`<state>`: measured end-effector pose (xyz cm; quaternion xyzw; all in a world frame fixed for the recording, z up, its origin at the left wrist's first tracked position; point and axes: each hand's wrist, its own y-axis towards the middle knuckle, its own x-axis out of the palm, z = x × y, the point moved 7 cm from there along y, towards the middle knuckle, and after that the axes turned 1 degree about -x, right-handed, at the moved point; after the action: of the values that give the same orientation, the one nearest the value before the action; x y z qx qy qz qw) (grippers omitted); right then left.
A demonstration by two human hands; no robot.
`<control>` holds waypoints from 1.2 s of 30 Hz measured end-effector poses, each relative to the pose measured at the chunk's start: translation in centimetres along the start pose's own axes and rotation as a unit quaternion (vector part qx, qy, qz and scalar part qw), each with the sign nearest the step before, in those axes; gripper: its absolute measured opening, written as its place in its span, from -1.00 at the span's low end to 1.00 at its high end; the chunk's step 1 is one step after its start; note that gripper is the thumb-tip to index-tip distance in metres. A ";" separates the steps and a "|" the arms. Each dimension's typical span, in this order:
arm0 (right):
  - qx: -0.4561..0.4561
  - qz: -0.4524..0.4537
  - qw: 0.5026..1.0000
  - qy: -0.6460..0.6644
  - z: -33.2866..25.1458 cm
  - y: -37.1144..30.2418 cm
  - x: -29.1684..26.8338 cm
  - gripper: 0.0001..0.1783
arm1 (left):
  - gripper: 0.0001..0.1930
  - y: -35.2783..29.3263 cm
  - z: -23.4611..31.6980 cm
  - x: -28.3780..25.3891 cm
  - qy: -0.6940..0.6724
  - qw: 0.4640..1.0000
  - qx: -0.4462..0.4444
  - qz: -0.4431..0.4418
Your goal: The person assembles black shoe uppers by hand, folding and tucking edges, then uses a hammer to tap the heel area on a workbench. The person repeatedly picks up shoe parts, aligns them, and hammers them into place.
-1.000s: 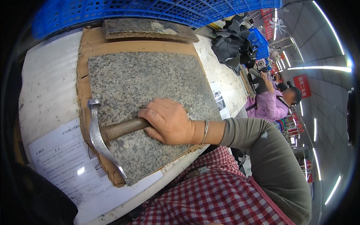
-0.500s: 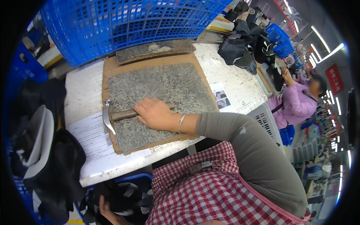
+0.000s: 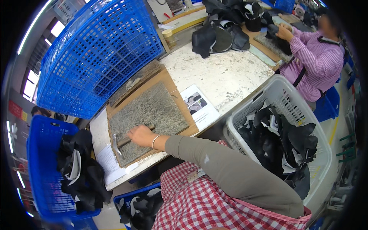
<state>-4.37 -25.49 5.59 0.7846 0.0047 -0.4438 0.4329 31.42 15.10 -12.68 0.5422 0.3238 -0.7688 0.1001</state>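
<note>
My right hand (image 3: 141, 135) rests on the grey mottled pad (image 3: 153, 105), its fingers closed round the wooden handle of a hammer (image 3: 116, 145). The hammer lies low over the pad's near left corner, its curved metal head pointing left. Under the pad is a brown board (image 3: 183, 111) that shows along its edges. My left hand is out of view. Close to my body, below the table edge, a blue crate (image 3: 119, 200) holds black and white cut pieces (image 3: 143, 209).
A large blue crate (image 3: 103, 57) stands tilted behind the pad. Printed sheets (image 3: 199, 109) lie on the white table (image 3: 214, 73). Black pieces fill a white basket (image 3: 326, 153) at right and a blue crate (image 3: 36, 153) at left. A co-worker (image 3: 314, 61) handles dark pieces at far right.
The view has swung right, bringing the white basket into sight. My left hand, earlier low at the left by the dark pieces, has left the view. My right hand still grips the hammer.
</note>
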 end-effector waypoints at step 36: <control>0.030 0.209 0.917 0.339 8.4 -1.8 -11.0 -0.72 | -0.43 0.7 43.1 -8.9 0.042 0.891 0.339 0.299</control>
<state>-17.50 -26.00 10.14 0.8836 -0.0259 -0.0508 0.4647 2.10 -13.30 3.75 0.6464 -0.1297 -0.7420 0.1214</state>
